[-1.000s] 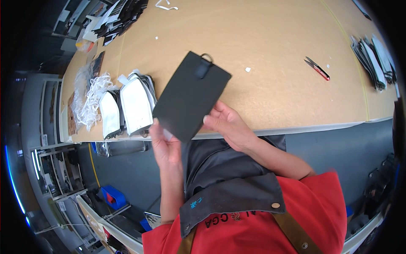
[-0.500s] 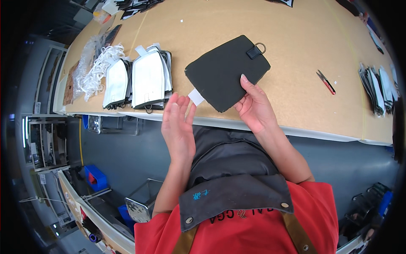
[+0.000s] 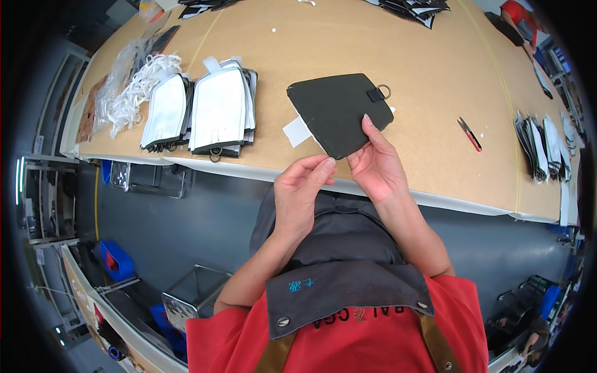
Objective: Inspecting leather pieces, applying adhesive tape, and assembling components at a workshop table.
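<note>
Dark panel (image 3: 339, 112) in your grasp, centre of the frame
White-faced pieces (image 3: 217, 112) lie in piles at the frame's left; a white tab (image 3: 296, 132) juts from the panel's left edge; your left hand (image 3: 300, 191) pinches thumb and forefinger together at the panel's lower corner, though whether on its edge I cannot tell; your right hand (image 3: 380, 169) grasps the lower right, thumb on top; red-handled snips (image 3: 471, 135) lie at right.

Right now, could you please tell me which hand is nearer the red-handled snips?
Right: the right hand holds the dark panel, left of the snips; the left hand is farther left.
</note>
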The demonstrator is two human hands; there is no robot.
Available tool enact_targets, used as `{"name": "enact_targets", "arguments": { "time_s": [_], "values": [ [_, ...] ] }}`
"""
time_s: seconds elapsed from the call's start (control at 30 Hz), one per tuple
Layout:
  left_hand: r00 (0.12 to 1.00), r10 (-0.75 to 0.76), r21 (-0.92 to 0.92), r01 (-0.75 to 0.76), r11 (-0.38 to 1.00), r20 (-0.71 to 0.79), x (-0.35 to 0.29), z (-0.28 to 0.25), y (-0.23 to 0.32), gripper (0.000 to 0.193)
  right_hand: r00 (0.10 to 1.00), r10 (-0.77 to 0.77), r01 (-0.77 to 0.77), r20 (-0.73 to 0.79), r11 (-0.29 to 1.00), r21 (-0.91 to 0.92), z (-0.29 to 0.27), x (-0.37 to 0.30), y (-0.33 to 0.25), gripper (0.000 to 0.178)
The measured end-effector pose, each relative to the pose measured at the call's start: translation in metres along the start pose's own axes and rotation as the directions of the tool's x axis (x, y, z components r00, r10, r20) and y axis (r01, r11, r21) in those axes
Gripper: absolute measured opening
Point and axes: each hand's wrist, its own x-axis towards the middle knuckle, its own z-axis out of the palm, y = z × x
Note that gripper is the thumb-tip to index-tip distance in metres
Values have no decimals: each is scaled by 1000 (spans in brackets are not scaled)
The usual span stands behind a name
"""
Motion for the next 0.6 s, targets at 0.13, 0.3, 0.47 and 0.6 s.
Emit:
{"name": "enact_targets", "arguments": {
  "time_s": [0.13, 0.3, 0.47, 0.6],
  "values": [
    [999, -43, -34, 43, 999, -27, -3, -4, 6, 18, 1000, 26, -25, 11, 999, -26, 0, 0, 5, 16],
    [997, -49, -12, 49, 999, -59, -6, -7, 12, 18, 1000, 26, -26, -7, 999, -37, 0, -1, 11, 17],
    [995, -34, -32, 31, 999, -89, -7, -15, 10, 19, 1000, -12, 13, 2, 997, -78, 4, -4, 18, 19],
    [995, -5, -74, -2, 997, -97, -4, -17, 7, 18, 997, -50, 46, -59, 996, -74, 7, -5, 24, 22]
  ]
}}
